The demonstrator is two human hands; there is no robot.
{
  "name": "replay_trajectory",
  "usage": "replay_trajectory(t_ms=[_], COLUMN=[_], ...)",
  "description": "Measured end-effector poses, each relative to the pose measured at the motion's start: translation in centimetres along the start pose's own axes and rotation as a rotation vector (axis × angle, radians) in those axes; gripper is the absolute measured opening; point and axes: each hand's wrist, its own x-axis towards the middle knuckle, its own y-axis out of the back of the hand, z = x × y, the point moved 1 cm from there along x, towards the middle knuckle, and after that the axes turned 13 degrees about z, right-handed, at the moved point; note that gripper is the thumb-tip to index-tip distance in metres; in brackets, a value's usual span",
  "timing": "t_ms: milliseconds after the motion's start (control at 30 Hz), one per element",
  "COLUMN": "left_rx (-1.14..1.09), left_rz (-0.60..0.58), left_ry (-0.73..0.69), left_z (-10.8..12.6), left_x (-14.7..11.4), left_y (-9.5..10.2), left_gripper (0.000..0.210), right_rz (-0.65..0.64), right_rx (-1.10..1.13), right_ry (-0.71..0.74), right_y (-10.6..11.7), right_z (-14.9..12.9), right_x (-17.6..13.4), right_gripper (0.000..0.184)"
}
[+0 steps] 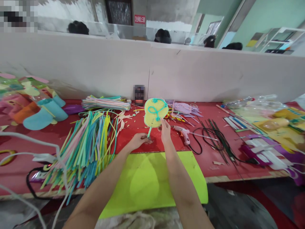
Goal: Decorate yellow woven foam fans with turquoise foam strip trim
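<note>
A yellow fan-shaped craft (152,119) with turquoise pipe cleaner loops and flowers on its face stands upright in front of me. Its short pale green handle (149,132) is pinched at the lower end by my left hand (142,140). My right hand (165,126) has its fingers closed at the fan's lower right edge; whether they grip the rim or a small piece is too small to tell. Just right of that hand lies a white and pink glue gun (184,135) on the red work surface, its black cord trailing off to the right.
Left of my arm spreads a big bundle of pastel pipe cleaners (83,146), with another bundle (106,103) behind. Blue felt boots (45,113) stand far left. Dark thin sticks (218,140) and a purple box (259,152) lie right. A white partition (107,66) closes the back.
</note>
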Motion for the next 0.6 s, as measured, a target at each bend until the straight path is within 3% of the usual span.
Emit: replay_trajectory(t_ms=[233, 600], left_rx=[0.028, 0.054], left_rz=[-0.015, -0.009], left_ry=[0.024, 0.009], left_z=[0.12, 0.48], left_x=[-0.19, -0.34], left_y=[0.12, -0.01], left_gripper=[0.031, 0.027], right_rz=[-0.007, 0.028], right_rx=[-0.012, -0.011], right_ry=[0.102, 0.125], right_y=[-0.04, -0.11], right_z=[-0.44, -0.1], right_x=[0.24, -0.02], right_gripper=[0.034, 0.036])
